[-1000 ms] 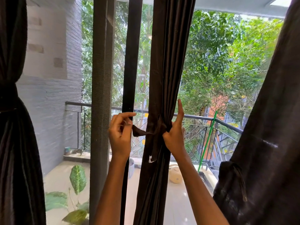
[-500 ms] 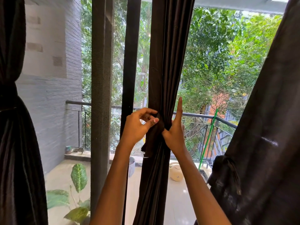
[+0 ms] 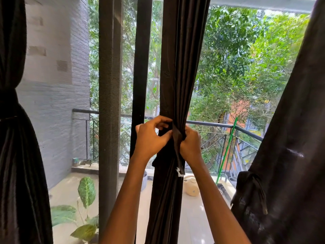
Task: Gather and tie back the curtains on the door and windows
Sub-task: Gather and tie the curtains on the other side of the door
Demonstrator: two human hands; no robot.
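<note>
A dark gathered curtain (image 3: 179, 59) hangs in the middle of the glass door. A dark fabric tie strip (image 3: 178, 143) wraps it at waist height, its frayed end dangling below. My left hand (image 3: 151, 138) pinches the tie on the curtain's left side. On the right side, my right hand (image 3: 190, 143) grips the tie and the bunched curtain, fingers curled. Another dark curtain (image 3: 15, 155) at the far left is tied back with a band. A third dark curtain (image 3: 290, 147) hangs at the right, with a knotted bundle low on it.
Dark door frame posts (image 3: 109, 85) stand left of the middle curtain. Outside lie a balcony with a metal railing (image 3: 219, 125), a green stick (image 3: 226, 148), a cream jug (image 3: 192, 188) on the floor and a leafy potted plant (image 3: 86, 191).
My left hand came in from the left with the tie end and now works at the curtain. My right index finger, raised before, has curled down onto the tie.
</note>
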